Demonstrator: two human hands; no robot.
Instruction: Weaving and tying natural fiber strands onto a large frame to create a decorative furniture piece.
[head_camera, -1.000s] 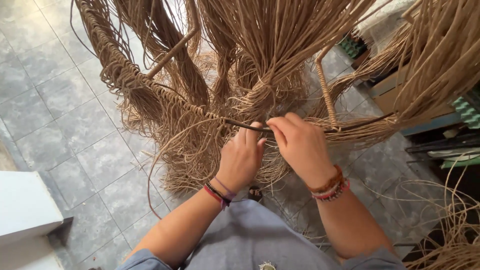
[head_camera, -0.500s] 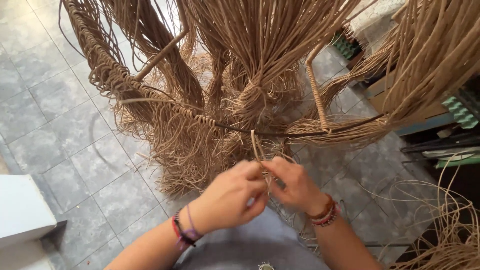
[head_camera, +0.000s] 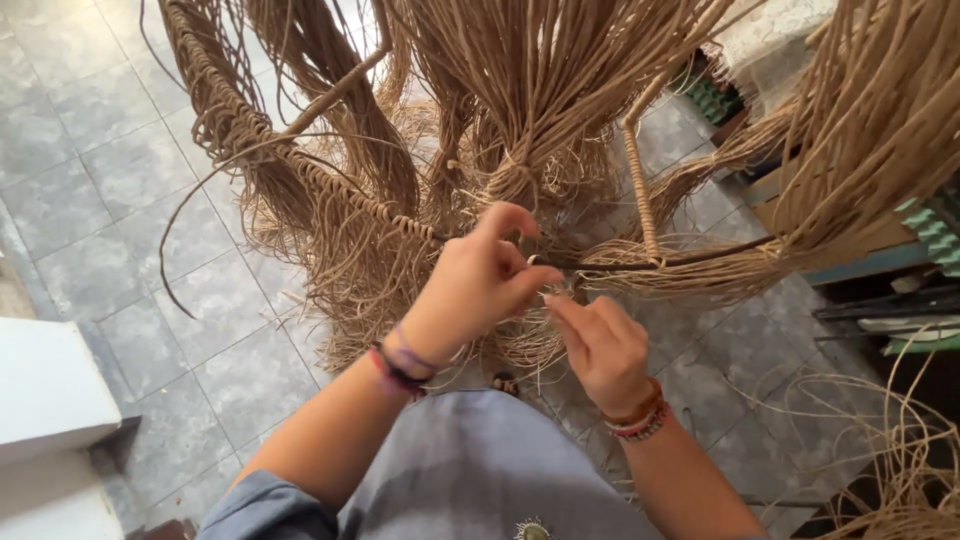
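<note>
Pinching what seemed to be a thin tan fibre strand (head_camera: 548, 288), the left hand (head_camera: 480, 285) and right hand (head_camera: 598, 345) were raised again to the dark wrapped frame rim (head_camera: 690, 258), fingertips closed together, suggesting wrapping resumed there.

At 9 o'clock we see a grey tiled floor (head_camera: 90, 190). At 8 o'clock sits a white block (head_camera: 45, 400). At 3 o'clock we find a green-edged stack (head_camera: 925, 225), and at 1 o'clock a dark green crate (head_camera: 712, 98).
</note>
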